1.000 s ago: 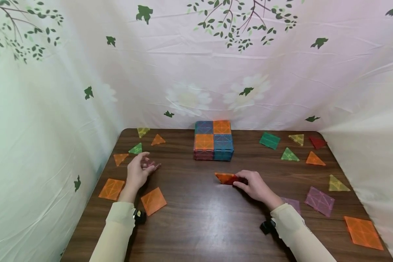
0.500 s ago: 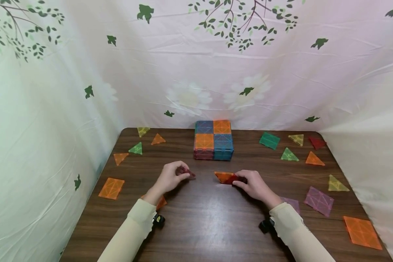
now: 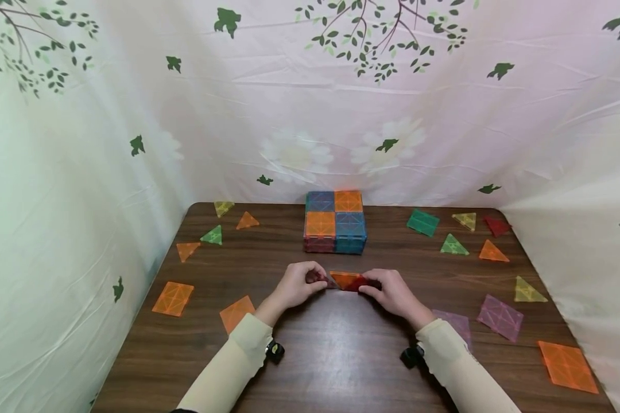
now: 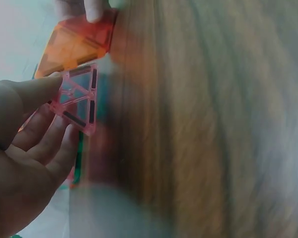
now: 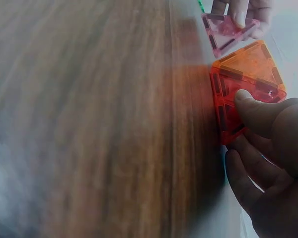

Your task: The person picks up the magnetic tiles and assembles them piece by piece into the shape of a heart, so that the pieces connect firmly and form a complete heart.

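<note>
My left hand (image 3: 295, 282) pinches a pink see-through triangular magnetic tile (image 4: 78, 101) between thumb and fingers. Opposite it, my right hand (image 3: 392, 289) grips a red triangular magnetic tile (image 5: 227, 113), its thumb lying on the tile's face. An orange triangular magnetic tile (image 5: 258, 62) is joined edge to edge with the red one, and the pair stands up on the table. The pink tile is close beside the orange one; whether they touch I cannot tell. Behind both hands sits a low box of square magnetic tiles (image 3: 334, 223), orange and blue on top.
Loose triangles, among them a green one (image 3: 213, 235), and orange squares (image 3: 173, 298) lie on the table's left. More tiles are spread on the right, including a purple square (image 3: 500, 317) and an orange square (image 3: 567, 367). A printed curtain (image 3: 310, 115) surrounds the table.
My left hand has carried the pink tile from the left side of the table rightward to the orange tile. The right hand has kept its grip and almost its place.
</note>
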### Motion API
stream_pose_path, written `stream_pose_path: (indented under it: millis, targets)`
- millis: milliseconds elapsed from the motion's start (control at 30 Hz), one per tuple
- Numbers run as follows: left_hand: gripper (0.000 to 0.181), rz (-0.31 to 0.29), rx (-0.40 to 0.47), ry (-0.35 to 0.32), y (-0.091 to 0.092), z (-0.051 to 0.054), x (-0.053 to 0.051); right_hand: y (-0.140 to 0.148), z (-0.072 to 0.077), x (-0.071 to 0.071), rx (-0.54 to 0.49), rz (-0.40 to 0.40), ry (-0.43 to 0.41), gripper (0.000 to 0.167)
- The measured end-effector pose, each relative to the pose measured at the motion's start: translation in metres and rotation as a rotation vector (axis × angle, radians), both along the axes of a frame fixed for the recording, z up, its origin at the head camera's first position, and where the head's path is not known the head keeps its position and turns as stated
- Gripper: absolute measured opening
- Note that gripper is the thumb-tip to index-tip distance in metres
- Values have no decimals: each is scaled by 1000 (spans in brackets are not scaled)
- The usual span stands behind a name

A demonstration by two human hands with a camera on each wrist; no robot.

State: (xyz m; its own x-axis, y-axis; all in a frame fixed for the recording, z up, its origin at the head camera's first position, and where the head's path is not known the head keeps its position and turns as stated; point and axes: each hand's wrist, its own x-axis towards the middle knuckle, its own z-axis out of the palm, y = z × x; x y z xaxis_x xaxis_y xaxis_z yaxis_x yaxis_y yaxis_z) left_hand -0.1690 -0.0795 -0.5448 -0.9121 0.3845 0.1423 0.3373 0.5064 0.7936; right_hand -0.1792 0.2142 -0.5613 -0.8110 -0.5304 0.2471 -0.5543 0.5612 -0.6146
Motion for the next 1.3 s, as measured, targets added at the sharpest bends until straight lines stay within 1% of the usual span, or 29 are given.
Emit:
stream_pose_path:
  millis: [133,267,367,533,600,700,800,933,1000,1067,1133,1200,1300]
  targets:
    - [9,11,32,-42,4,-5,2,-2,1,1,-2,-4,-19,16]
    - [9,20,50,-57,5,-8,3,-3,1,1,1,-8,-15,16]
    - [9,28,49,-42,6,-9,3,-4,2,2,10,-7,-14,16]
    - [8,53,29,7,6,-9,3,-8,3,4,19,-8,-9,14]
    - [8,52,24,18,6,-8,3,-9,2,5,27,-1,6,11]
    - [9,37,11,15,7,-8,3,-9,3,6,51,5,36,8]
    - [16,10,-1,-22,4,-8,3,-4,6,9,74,-7,73,7]
    - [28,-24,-15,-86,-5,-8,5,16,9,12,117,-73,119,6]
    - [31,-38,-16,-101,-10,-7,7,28,9,14,140,-116,137,7]
    - [32,-40,-11,-118,-16,-4,10,39,10,15,162,-168,146,9]
    - [33,-34,-8,-130,-23,-1,13,48,11,16,177,-221,156,12]
    - [32,-15,0,-136,-30,2,16,54,11,13,191,-278,170,14]
    - [31,34,21,-125,-42,5,22,55,10,3,205,-352,162,16]
